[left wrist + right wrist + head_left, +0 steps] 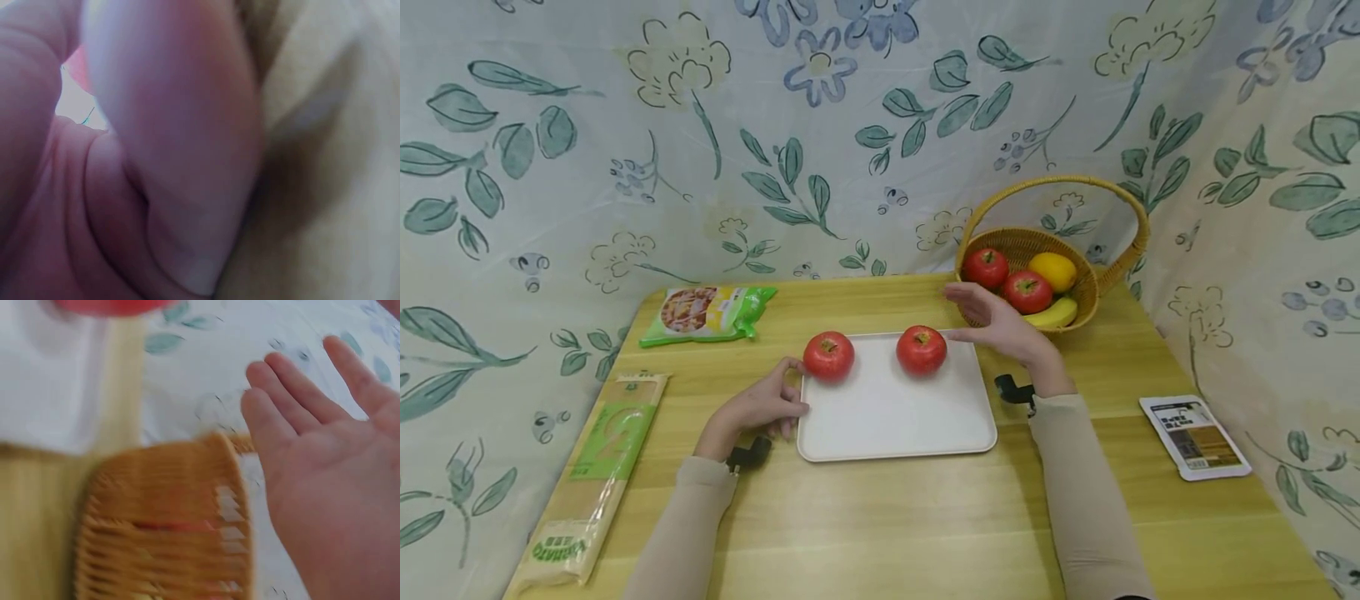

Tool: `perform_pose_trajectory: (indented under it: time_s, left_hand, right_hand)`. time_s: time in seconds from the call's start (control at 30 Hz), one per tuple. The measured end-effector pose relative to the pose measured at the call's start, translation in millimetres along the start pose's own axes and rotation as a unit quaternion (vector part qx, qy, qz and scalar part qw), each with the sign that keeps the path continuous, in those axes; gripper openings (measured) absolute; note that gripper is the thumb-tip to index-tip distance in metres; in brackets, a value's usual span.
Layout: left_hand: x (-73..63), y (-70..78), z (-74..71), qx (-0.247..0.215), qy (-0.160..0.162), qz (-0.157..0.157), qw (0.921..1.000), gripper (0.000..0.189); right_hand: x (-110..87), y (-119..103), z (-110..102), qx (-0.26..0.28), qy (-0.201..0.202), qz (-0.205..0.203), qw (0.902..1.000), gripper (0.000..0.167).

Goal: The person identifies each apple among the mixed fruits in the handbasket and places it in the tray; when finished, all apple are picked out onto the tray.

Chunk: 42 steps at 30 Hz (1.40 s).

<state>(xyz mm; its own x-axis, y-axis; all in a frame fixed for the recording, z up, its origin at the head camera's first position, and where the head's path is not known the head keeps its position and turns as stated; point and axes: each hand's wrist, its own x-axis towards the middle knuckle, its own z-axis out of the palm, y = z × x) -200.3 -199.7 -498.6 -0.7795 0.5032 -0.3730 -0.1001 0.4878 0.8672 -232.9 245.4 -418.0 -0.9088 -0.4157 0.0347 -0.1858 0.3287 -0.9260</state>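
A white tray [895,421] lies on the table with two red apples on it, a left apple [829,357] and a right apple [921,350]. My left hand [763,404] is bent at the tray's left rim, with its thumb on the rim and a finger beside the left apple. It fills much of the left wrist view, blurred. My right hand [1000,325] is raised between the right apple and the wicker basket [1086,300], its thumb close to that apple. In the right wrist view its fingers [294,394] are extended and hold nothing.
The basket, with a tall handle [1052,183], holds red apples [1027,292], a lemon-like yellow fruit [1052,272] and a banana [1052,315]. A green food packet [703,315] and a long noodle packet [598,475] lie left. A white packet [1195,437] lies right.
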Motion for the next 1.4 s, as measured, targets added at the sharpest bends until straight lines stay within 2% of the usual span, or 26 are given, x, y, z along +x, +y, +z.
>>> perform_pose_trajectory:
  time_s: [0.17, 0.3, 0.4, 0.67, 0.93, 1.4]
  left_hand:
    - [-1.4, 0.7, -1.5, 0.001, -0.002, 0.000, 1.0000, 0.071]
    - [-1.6, -0.1, -2.3, -0.002, -0.003, 0.000, 1.0000, 0.072]
    - [-1.7, -0.8, -2.2, -0.006, -0.001, 0.000, 1.0000, 0.072]
    - [-1.6, -0.9, -1.8, -0.008, 0.001, 0.003, 1.0000, 0.070]
    - [-0.6, 0.9, 1.1, -0.006, -0.003, 0.001, 1.0000, 0.070]
    - [-1.4, 2.2, 1.1, 0.003, -0.001, -0.003, 1.0000, 0.069]
  right_hand:
    - [-9.9, -4, -25, -0.010, 0.099, -0.014, 0.9950, 0.078]
    - [-16.9, 1, -41, -0.034, 0.171, 0.016, 0.9845, 0.084]
    - [-20.7, 6, -50, -0.037, 0.197, 0.048, 0.9785, 0.089]
    - [-21.3, 24, -67, -0.074, 0.201, 0.093, 0.9724, 0.094]
    - [-19.8, 37, -78, -0.130, 0.209, 0.136, 0.9598, 0.095]
    - [-9.5, 44, -92, -0.187, 0.169, 0.173, 0.9521, 0.099]
